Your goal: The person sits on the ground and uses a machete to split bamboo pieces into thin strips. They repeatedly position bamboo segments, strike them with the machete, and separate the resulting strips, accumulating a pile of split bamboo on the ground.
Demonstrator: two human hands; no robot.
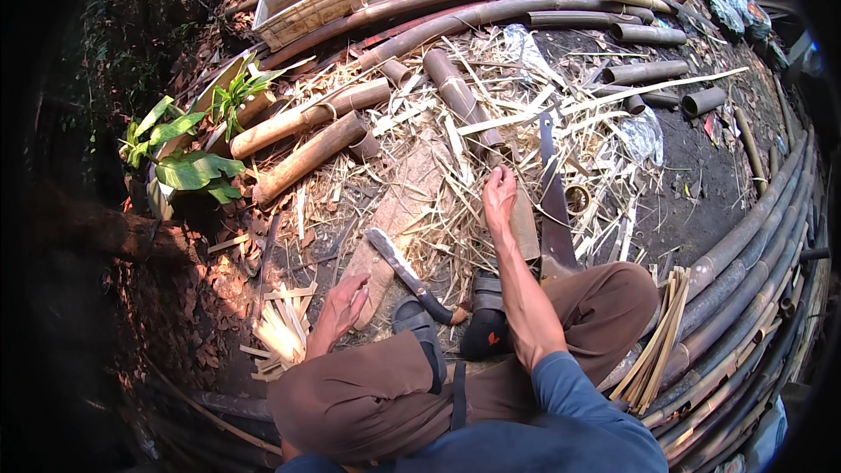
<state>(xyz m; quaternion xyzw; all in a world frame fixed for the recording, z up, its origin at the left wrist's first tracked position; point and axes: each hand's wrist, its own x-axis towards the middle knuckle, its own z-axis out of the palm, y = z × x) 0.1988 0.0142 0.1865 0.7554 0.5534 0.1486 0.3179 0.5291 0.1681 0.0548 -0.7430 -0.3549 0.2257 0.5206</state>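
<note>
My right hand [499,200] is reached forward over the bamboo litter, its fingertips drawn together beside a short bamboo piece [523,226]. Whatever they pinch, if anything, is too small to make out. Beside my left knee, my left hand [342,305] hangs with loosely bent fingers and nothing visible in it. Close to it lies a knife [394,261] with a broad blade and dark curved handle, partly across a flat wooden board [407,197]. To the right of my right hand a handsaw [553,197] leans with its handle toward my right knee.
Pale bamboo shavings [420,166] cover the ground ahead. Cut bamboo tubes [307,158] lie left and ahead; long bamboo poles [745,254] line the right. Split strips lie in a bundle [661,337] by my right knee and a pile [282,328] at left. A plastic crate [311,9] stands behind.
</note>
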